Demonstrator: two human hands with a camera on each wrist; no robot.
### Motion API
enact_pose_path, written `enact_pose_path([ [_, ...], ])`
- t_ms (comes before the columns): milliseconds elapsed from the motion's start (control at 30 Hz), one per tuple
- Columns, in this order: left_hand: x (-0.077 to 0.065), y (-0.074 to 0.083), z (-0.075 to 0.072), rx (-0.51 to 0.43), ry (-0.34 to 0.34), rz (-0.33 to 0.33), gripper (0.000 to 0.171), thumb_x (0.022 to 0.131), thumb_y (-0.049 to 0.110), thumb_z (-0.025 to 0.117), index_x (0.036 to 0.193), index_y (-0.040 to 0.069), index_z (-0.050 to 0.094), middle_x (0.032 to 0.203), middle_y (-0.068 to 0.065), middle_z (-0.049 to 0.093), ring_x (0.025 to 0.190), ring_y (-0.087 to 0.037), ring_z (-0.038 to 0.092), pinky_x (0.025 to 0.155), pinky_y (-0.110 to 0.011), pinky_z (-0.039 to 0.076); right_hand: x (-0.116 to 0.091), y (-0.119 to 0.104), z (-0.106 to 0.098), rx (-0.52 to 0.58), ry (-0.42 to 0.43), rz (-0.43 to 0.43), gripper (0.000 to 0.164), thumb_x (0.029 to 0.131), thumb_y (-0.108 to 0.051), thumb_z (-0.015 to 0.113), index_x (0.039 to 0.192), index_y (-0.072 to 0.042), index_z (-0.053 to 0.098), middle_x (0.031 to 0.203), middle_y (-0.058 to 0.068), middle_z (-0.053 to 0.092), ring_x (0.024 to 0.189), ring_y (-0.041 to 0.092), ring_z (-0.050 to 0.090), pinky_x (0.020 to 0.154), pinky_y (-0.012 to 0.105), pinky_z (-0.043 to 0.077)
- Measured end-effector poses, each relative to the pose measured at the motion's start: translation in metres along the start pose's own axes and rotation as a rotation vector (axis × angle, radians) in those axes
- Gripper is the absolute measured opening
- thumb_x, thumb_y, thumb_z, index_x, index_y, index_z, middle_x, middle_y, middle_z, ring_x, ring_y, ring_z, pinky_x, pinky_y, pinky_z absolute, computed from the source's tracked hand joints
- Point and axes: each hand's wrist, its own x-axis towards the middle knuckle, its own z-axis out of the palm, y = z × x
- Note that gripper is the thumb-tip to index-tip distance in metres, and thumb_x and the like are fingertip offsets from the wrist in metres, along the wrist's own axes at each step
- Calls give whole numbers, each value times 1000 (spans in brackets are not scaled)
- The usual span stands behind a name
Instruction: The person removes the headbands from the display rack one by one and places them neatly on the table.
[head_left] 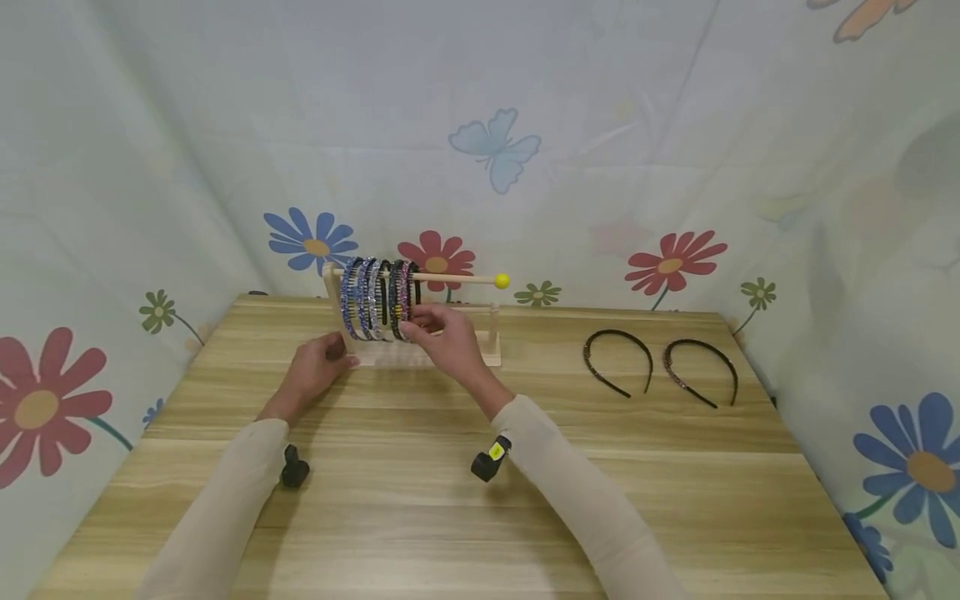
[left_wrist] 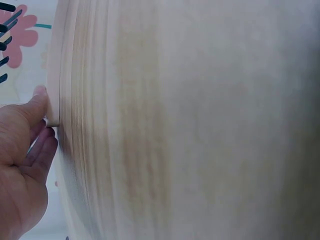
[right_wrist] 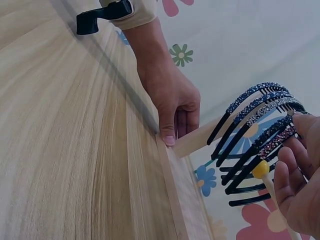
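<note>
A wooden headband rack [head_left: 491, 358] with a yellow-tipped rod [head_left: 457, 278] stands at the back of the table. Several glittery headbands [head_left: 365, 302], blue, silver, dark and pink, hang in a row on it. My left hand [head_left: 311, 372] grips the left end of the rack's base, thumb on top in the right wrist view and fingers against the end. At the right of the row, my right hand [head_left: 447, 337] pinches a dark glittery headband [right_wrist: 272, 134]. A pink one [right_wrist: 275, 145] lies right beside its fingers, which partly hide the contact.
Two more headbands lie at the right of the wooden table [head_left: 420, 500]: a dark one [head_left: 587, 364] and one with pinkish glitter [head_left: 670, 373]. A flower-printed curtain [head_left: 375, 167] hangs behind the table and at both sides.
</note>
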Motion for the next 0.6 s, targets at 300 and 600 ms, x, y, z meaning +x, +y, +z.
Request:
enact_pose_path([
  [300,1,0,-1,6,-4,0,57,97,20,73,141,-9,52,138,-31,58,132,-48,53,113,-60,39,0,-2,1,10,35,-34,31,97,-24,73,120,-5,72,104,9,76,93,18,71,77,23,59],
  [600,1,1,0,8,-7,-10,55,97,21,72,140,-8,53,137,-31,58,131,-48,54,113,-60,40,1,1,-7,-31,40,-49,27,99,-22,69,118,-3,72,103,8,75,91,17,70,81,23,59],
])
